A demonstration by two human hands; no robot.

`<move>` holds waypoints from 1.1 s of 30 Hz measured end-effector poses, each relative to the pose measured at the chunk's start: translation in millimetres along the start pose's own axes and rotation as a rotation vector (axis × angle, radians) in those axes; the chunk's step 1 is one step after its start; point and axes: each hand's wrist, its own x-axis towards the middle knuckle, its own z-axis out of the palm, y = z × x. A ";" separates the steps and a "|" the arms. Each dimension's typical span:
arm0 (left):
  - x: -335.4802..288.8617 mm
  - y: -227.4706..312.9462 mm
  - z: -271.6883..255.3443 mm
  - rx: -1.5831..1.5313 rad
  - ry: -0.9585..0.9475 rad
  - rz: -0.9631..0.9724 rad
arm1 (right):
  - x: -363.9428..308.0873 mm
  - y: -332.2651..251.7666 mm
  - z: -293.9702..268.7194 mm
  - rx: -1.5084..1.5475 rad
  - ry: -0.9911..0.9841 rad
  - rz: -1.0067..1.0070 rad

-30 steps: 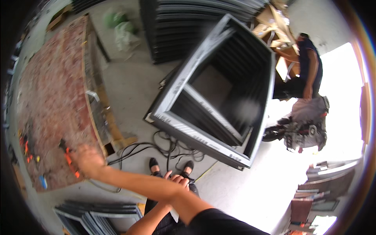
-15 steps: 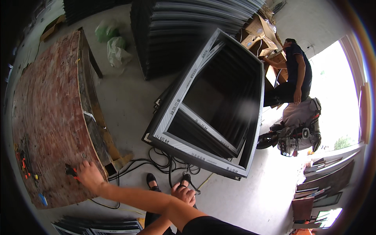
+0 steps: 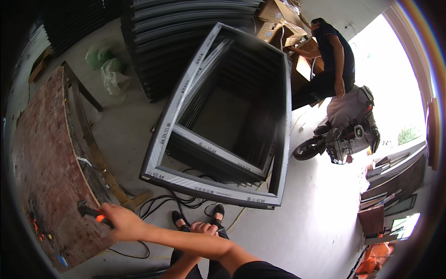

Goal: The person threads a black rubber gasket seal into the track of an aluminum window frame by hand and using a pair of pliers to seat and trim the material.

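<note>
My right hand [image 3: 124,222] is stretched out to the left, closed around a hammer [image 3: 102,218] with a dark head and orange on its handle. The hammer is over the near edge of a worn reddish wooden tabletop [image 3: 51,153]. Below that arm, my left hand [image 3: 204,228] is at my knees with its fingers curled; whatever may be in it is hidden. In front of me lies a stack of dark window-like frames, the top frame [image 3: 209,187] covered with printed pale protective film.
Black cables [image 3: 158,204] loop over the floor by my feet. Small orange-handled tools [image 3: 37,230] lie on the tabletop. Tall stacked dark profiles [image 3: 186,37] stand behind the frames. A co-worker [image 3: 337,60] is at cardboard boxes [image 3: 283,23], near a parked scooter [image 3: 348,135].
My right hand has lifted the hammer off the tabletop and drawn it toward me. My view has turned right, shifting the frames leftward. My left hand stays at my knees.
</note>
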 end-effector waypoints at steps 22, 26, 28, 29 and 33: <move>131.1 141.9 -36.5 0.253 -0.184 -0.344 | -454.8 138.9 -112.3 0.458 0.496 0.611; 134.2 143.2 -40.1 0.335 -0.233 -0.251 | -454.9 177.5 -75.9 0.361 0.476 0.602; 134.1 143.6 -34.1 0.265 -0.255 -0.325 | -450.4 175.6 -70.2 0.388 0.481 0.625; 133.8 145.9 -39.6 0.246 -0.282 -0.383 | -442.8 173.9 -69.3 0.402 0.491 0.619; 130.3 132.3 -50.1 0.118 -0.343 -0.457 | -406.6 147.9 -74.5 0.456 0.471 0.641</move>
